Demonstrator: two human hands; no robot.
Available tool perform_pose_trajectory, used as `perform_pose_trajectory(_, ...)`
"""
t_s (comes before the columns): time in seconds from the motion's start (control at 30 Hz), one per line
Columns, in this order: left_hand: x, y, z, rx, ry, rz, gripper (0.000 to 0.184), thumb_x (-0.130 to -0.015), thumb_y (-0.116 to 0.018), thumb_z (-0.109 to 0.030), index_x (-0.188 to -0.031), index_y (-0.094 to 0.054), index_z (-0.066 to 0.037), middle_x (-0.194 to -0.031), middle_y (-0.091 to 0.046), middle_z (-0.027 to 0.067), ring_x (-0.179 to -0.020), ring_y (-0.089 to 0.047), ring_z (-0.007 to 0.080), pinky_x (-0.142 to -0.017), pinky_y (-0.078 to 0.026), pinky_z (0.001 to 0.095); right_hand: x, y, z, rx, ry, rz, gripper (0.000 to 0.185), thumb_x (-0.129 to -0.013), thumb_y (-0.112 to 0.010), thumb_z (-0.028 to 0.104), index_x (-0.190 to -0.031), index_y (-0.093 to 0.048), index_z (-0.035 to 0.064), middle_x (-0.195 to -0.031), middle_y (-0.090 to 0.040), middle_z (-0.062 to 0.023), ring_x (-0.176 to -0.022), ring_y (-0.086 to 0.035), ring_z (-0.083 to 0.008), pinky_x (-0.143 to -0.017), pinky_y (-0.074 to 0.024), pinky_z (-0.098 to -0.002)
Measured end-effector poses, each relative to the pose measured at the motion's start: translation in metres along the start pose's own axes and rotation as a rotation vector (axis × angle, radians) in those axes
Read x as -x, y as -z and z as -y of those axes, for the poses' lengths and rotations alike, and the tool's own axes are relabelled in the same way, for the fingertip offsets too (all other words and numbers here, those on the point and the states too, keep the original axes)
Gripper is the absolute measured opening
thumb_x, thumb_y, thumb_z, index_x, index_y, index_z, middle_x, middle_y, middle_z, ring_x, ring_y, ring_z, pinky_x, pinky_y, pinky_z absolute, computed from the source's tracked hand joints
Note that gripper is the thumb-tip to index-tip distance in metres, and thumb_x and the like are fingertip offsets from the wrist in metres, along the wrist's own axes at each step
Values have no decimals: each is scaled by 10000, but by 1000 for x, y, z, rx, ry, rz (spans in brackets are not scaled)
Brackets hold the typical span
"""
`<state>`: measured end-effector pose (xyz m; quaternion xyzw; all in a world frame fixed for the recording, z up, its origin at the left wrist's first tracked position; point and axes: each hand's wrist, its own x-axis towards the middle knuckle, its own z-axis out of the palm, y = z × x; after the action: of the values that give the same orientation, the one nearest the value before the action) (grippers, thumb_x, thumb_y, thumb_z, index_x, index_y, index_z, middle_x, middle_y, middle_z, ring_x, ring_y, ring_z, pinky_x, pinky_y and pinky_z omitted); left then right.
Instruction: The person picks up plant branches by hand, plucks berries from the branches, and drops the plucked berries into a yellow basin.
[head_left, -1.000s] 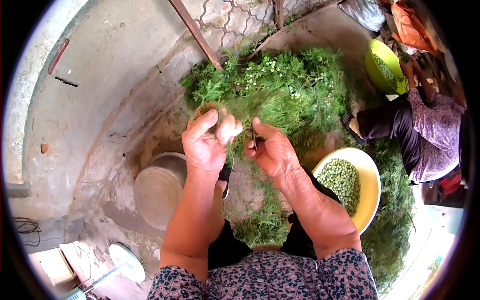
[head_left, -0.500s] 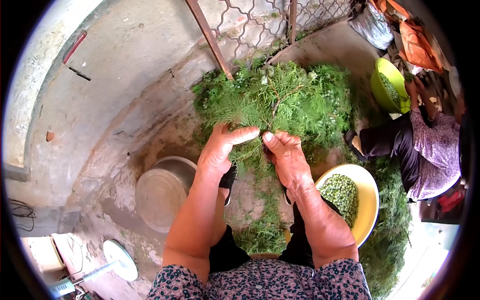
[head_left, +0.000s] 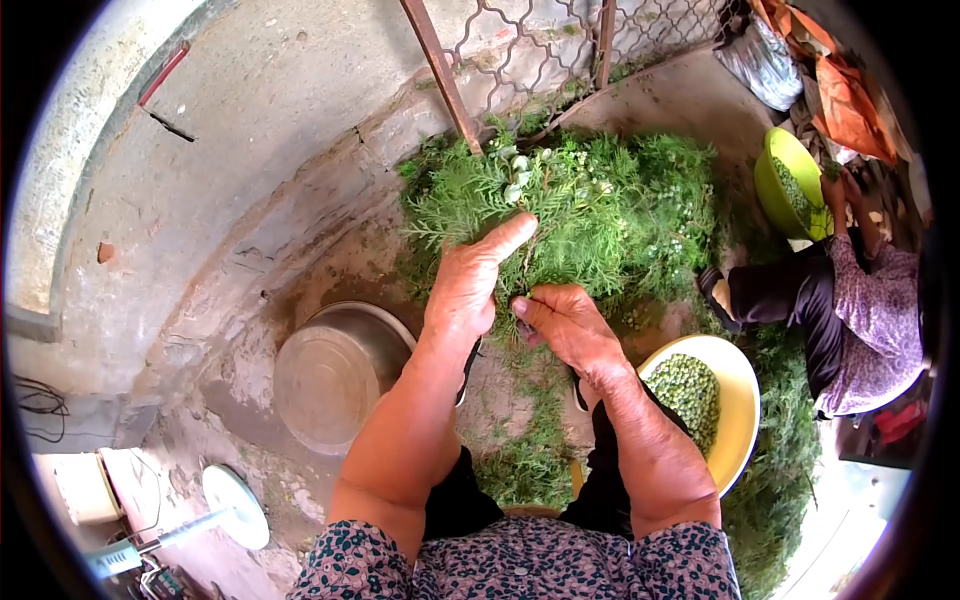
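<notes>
A leafy green sprig (head_left: 522, 205) with pale green berries stands up in front of me over the heap of cut branches (head_left: 640, 205). My right hand (head_left: 572, 325) pinches its stem low down, thumb against fingers. Higher on the same sprig is my left hand (head_left: 475, 275), its thumb stretched over the leaves near the berries and its fingers curled behind, partly hidden. To the right of my right forearm, a yellow basin (head_left: 740, 400) holds many round green berries (head_left: 686, 395).
An upturned metal pot (head_left: 325, 385) is at the left. Another person (head_left: 875, 320) sits at the right, hands at a lime-green basin (head_left: 775, 190). A rusty metal post (head_left: 440, 75) rises behind the heap. A white fan (head_left: 237, 507) lies lower left.
The sprig now stands upright with its berries showing. My left hand has moved up along it, while my right hand has moved slightly down and keeps its pinch. The view has shifted a little.
</notes>
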<state>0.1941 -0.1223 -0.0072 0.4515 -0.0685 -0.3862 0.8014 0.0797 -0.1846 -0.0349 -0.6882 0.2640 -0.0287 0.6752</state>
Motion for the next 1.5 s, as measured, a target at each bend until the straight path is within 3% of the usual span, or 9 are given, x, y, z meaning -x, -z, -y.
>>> perform_pose_trajectory(0.23, -4, 10, 6, -106, -140, -111, 556, -666, -776, -172, -1117, -524, 35, -1049, -593, 93, -1007, -514, 182, -934, -336, 313, 9, 18, 10, 591, 253, -140, 150, -829, -597, 155, -808, -629, 11, -660, -606, -78, -547, -554, -115, -506, -457, -247)
perform_pose_trajectory(0.37, 0, 9, 3, -204, -52, -196, 450, -686, -742, -37, -1065, -503, 8, -961, -605, 91, -845, -580, 172, -762, -462, 284, 10, 15, 26, -32, 369, -555, 155, -784, -627, 44, -937, -634, 23, -754, -606, -47, -555, -523, -84, -492, -445, -224)
perform_pose_trajectory(0.47, 1, 8, 7, -277, -121, 52, 278, -688, -711, -6, -940, -595, 10, -874, -624, 48, -752, -571, 135, -677, -457, 266, 6, 11, 32, -53, 525, -508, 273, -762, -612, -36, -1025, -621, 33, -840, -572, -41, -564, -503, -74, -495, -432, -200)
perform_pose_trajectory(0.7, 0, 11, 15, -392, -210, 264, 280, -720, -696, -16, -982, -598, -14, -905, -626, 39, -786, -578, 118, -706, -473, 260, -8, 20, 20, 70, 586, -498, 268, -741, -640, -14, -999, -649, 60, -739, -536, -18, -574, -495, -70, -491, -420, -213)
perform_pose_trajectory(1.0, 4, 14, 15, -608, -332, 283, 200, -745, -688, -101, -921, -625, -30, -745, -609, 1, -656, -518, 87, -589, -422, 245, -1, 27, 25, 51, 406, -399, 185, -756, -643, 21, -939, -658, 43, -775, -590, -35, -573, -507, -71, -492, -423, -211)
perform_pose_trajectory(1.1, 9, 10, 3, -726, -261, 308, 228, -731, -701, -100, -930, -622, -21, -774, -624, 13, -679, -535, 103, -622, -430, 261, -5, 28, 21, 161, 604, -445, 139, -769, -650, 71, -905, -661, 45, -781, -613, -45, -555, -508, -74, -484, -422, -209)
perform_pose_trajectory(1.23, 10, 9, 8, -469, -158, 246, 252, -719, -709, -86, -945, -620, -17, -824, -637, 27, -724, -553, 115, -672, -436, 270, 5, 41, 29, -300, 272, -351, 208, -835, -573, 309, -874, -638, 116, -645, -565, -2, -419, -408, -69, -378, -315, -205)
perform_pose_trajectory(1.33, 8, 10, 11, -348, -141, 120, 285, -700, -724, -83, -956, -618, -18, -890, -634, 37, -769, -564, 124, -710, -442, 267, 3, 48, 30, -787, 399, -216, 253, -824, -599, 265, -980, -547, 73, -853, -572, -78, -575, -515, -118, -428, -368, -222)
perform_pose_trajectory(1.5, 7, 7, 11, -308, -99, 114, 277, -699, -722, -75, -947, -613, -17, -878, -631, 40, -755, -568, 127, -683, -450, 266, 6, 50, 30, -821, 331, -187, 122, -819, -592, 73, -933, -585, 33, -850, -601, -59, -639, -552, -109, -526, -454, -220)
